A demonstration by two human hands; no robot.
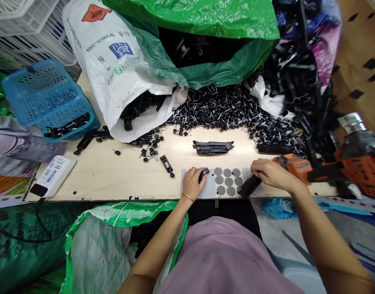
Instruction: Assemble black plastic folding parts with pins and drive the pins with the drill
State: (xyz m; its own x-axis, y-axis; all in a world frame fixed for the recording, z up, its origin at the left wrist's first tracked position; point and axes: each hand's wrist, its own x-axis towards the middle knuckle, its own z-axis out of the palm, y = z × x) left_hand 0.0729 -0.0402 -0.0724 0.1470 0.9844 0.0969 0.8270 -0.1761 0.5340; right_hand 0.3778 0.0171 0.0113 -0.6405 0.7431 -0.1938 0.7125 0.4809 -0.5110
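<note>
My left hand point(193, 182) rests on a pale sheet point(209, 188) at the table's near edge, fingers closed on a small black part point(203, 174). Several grey round pads point(227, 180) lie on that sheet just right of it. My right hand point(268, 172) is closed over the top of a long black plastic piece point(249, 186) that angles down toward the table edge. Another long black piece point(213, 147) lies flat on the table beyond both hands.
A heap of small black pins point(227, 110) spreads before a green sack point(205, 49) and a white sack point(120, 69). Blue basket point(49, 98) at left, orange power tool point(358, 163) at right, black frames point(300, 81) behind it. A green-rimmed bag point(120, 228) sits below the table.
</note>
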